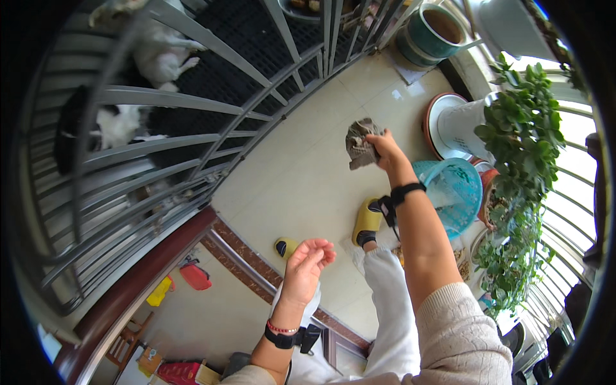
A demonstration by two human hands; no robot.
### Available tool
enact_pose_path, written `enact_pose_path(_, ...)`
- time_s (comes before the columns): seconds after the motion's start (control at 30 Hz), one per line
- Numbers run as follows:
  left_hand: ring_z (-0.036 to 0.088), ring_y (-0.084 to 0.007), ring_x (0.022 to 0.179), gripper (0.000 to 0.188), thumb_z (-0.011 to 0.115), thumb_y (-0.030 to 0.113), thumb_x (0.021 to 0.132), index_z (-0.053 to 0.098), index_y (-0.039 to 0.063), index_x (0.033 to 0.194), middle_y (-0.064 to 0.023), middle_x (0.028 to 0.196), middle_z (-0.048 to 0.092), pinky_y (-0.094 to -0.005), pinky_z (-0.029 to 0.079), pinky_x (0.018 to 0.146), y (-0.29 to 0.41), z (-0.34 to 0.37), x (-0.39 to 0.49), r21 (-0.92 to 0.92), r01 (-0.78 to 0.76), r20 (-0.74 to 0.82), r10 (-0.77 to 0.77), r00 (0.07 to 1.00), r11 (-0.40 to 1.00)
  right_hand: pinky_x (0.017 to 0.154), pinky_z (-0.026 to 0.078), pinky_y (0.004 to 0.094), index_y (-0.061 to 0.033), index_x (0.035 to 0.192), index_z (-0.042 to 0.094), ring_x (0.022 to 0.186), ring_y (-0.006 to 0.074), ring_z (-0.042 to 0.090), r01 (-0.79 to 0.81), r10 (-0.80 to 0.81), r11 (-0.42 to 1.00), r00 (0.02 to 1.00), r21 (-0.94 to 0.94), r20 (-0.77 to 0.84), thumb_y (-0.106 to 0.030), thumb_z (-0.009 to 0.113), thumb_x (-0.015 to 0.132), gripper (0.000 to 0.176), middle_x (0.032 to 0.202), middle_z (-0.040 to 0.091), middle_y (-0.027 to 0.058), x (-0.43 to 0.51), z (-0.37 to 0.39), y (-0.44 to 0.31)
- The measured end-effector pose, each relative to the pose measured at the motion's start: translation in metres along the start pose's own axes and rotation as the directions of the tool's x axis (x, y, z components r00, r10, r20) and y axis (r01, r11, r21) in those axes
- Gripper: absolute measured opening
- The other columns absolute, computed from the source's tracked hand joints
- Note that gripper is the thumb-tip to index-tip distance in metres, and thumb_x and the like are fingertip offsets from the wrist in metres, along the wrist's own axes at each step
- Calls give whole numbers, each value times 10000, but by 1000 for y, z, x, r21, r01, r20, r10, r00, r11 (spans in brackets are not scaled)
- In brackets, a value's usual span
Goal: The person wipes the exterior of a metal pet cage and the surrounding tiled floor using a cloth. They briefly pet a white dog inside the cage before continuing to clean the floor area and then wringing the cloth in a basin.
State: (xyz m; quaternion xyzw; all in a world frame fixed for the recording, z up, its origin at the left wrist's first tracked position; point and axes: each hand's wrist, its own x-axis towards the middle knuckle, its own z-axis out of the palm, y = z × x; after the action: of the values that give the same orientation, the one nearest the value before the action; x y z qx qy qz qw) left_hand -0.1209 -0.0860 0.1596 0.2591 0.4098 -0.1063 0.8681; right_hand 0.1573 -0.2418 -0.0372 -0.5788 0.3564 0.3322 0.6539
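My right hand (386, 148) grips a bunched grey-brown cloth (361, 147), held out above the tiled floor. Strands or fringe show on the cloth's top side. Nothing is in my left hand (308, 262), which hovers over the doorway threshold with its fingers loosely curled and apart from the thumb. A teal plastic basket (455, 195) stands close to my right forearm, partly hidden by it. Below my hands are my yellow slippers, the right one (366, 221) and the left one (285, 246).
A metal-barred pen (207, 139) fills the left side, with a black-and-white animal (115, 125) and a pale animal (163, 57) behind its bars. Potted plants (522, 115) line the barred window. A green glazed pot (423, 38) stands beyond. A raised threshold (250, 262) crosses the floor.
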Motion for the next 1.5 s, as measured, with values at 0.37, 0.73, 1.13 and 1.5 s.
enact_pose_path(0.37,609,-195,1012,218,534,28,951,581,20,1164,-118,1130,644,-363,466,956,-39,-93,74,-15,-22,-152,20,988,1000,1152,285,435,0,1442,352,1346,375,382,278,-608,410,793,-869,-33,-180,763,614,942,1490,333,227,267,-70,35)
enact_pose_path(0.73,596,-211,1011,227,493,15,953,572,7,1166,-124,1115,635,-381,462,948,-18,-127,66,-43,4,-275,-15,961,999,970,390,543,-142,1330,476,1211,365,410,242,-740,-362,514,-900,435,-364,642,838,564,1328,408,122,306,34,121)
enact_pose_path(1.13,564,-257,1018,201,543,102,934,602,59,1121,-113,1099,592,-418,451,941,0,-174,43,-171,-224,-385,144,911,960,1057,29,799,-296,1496,362,1478,419,4,848,-145,17,526,-530,838,-357,802,670,938,1597,201,32,69,320,388)
enact_pose_path(1.5,564,-230,1021,192,535,87,953,631,67,1119,-91,1105,610,-404,464,946,-2,-202,37,-468,-238,-328,83,941,851,1189,71,626,-249,995,740,1453,200,240,982,426,-182,40,43,904,-234,683,800,204,1276,596,-95,56,298,450)
